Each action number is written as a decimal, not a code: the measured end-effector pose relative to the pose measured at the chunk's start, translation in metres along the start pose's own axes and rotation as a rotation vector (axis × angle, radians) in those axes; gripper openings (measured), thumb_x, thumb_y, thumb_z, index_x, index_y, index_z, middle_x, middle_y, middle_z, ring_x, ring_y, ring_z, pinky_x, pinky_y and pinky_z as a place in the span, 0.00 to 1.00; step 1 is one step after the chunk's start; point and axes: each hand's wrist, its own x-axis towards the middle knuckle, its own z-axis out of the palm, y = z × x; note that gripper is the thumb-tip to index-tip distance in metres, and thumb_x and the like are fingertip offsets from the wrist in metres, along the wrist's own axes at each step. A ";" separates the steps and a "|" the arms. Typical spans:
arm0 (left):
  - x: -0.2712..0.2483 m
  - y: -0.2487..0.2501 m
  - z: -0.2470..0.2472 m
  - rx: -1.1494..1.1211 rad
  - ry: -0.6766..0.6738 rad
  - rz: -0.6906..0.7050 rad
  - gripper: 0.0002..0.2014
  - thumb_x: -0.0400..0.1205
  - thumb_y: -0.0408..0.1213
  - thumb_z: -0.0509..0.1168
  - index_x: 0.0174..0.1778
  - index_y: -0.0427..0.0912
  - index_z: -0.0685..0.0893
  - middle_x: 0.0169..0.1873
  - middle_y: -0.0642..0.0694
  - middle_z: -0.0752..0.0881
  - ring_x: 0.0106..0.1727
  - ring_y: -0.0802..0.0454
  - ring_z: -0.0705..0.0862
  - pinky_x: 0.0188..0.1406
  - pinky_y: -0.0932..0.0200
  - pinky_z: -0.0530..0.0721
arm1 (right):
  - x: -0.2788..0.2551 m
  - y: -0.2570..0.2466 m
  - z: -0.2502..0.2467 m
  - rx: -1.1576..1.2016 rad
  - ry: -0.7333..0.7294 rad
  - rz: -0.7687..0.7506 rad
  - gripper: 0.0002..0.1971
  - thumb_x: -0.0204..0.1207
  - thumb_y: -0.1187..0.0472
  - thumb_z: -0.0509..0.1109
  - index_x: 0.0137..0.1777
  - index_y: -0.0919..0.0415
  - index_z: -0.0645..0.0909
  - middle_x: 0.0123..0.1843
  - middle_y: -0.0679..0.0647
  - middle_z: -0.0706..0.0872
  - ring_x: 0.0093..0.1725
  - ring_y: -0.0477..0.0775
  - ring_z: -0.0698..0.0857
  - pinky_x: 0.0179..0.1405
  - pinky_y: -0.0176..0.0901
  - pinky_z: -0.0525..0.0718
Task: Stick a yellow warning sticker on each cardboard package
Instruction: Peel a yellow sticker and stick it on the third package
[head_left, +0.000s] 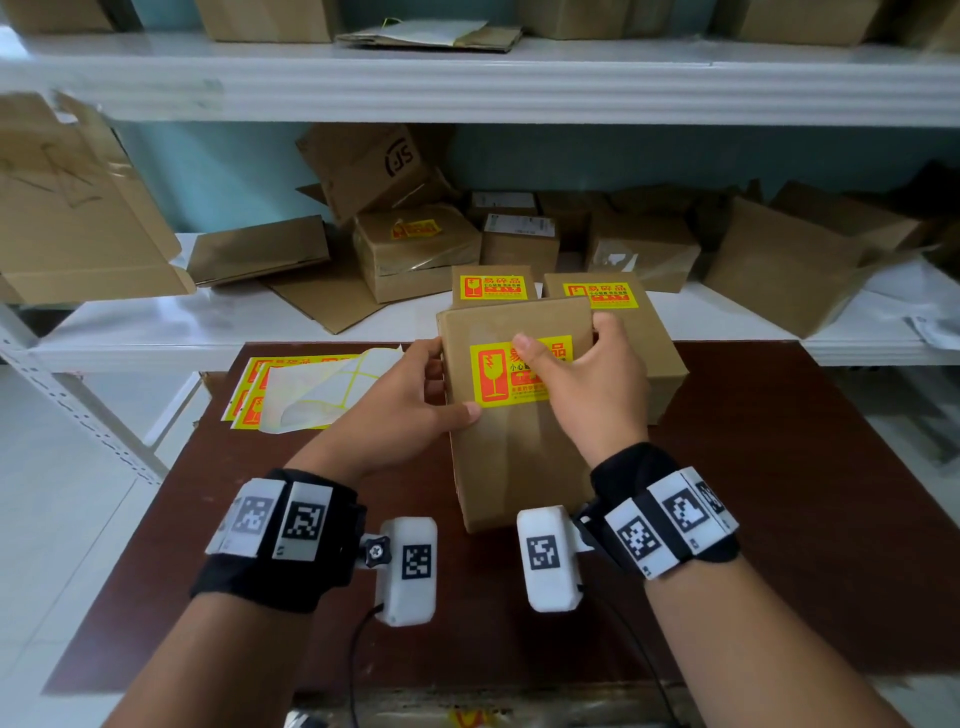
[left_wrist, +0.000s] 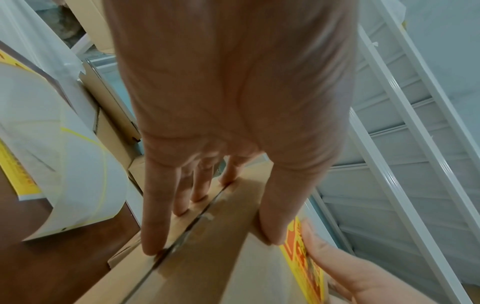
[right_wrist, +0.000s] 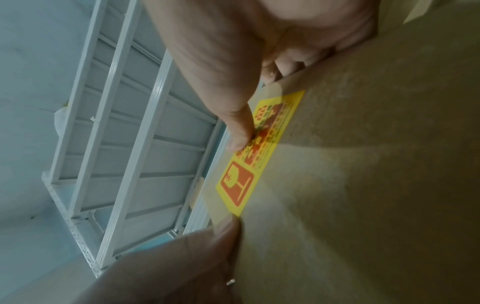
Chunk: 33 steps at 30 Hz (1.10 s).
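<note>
gripping opposite package (head_left: 519, 457) edges, right hand (head_left: 587, 384) thumb on sticker (head_left: 491, 376)

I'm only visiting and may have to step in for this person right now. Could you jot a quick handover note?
Left hand grips the left edge of the held box. Right hand grips its far right corner, thumb on the yellow sticker.
Done: that sticker is on; two boxes behind and one on the shelf are stickered.
Left: set this box down, then sticker the plain shelf boxes from the sheets.
</note>
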 end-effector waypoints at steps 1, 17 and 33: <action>0.000 0.000 -0.001 -0.004 -0.005 -0.004 0.30 0.79 0.27 0.73 0.77 0.41 0.71 0.56 0.61 0.83 0.47 0.81 0.84 0.43 0.75 0.83 | 0.001 0.001 -0.001 0.022 0.001 -0.010 0.25 0.70 0.36 0.78 0.58 0.51 0.79 0.43 0.42 0.88 0.47 0.44 0.87 0.52 0.54 0.89; -0.001 0.001 0.000 -0.041 -0.013 -0.021 0.27 0.82 0.26 0.70 0.77 0.42 0.71 0.54 0.59 0.85 0.44 0.76 0.86 0.41 0.73 0.84 | -0.002 0.005 0.003 -0.154 -0.084 -0.065 0.54 0.54 0.21 0.74 0.75 0.52 0.69 0.64 0.47 0.86 0.63 0.54 0.85 0.61 0.61 0.86; 0.003 -0.006 -0.008 -0.065 -0.056 -0.041 0.26 0.83 0.27 0.69 0.77 0.46 0.73 0.58 0.56 0.87 0.52 0.63 0.90 0.45 0.61 0.88 | 0.019 0.032 -0.005 0.201 -0.128 -0.130 0.18 0.81 0.46 0.70 0.68 0.48 0.87 0.58 0.42 0.93 0.60 0.44 0.89 0.64 0.57 0.88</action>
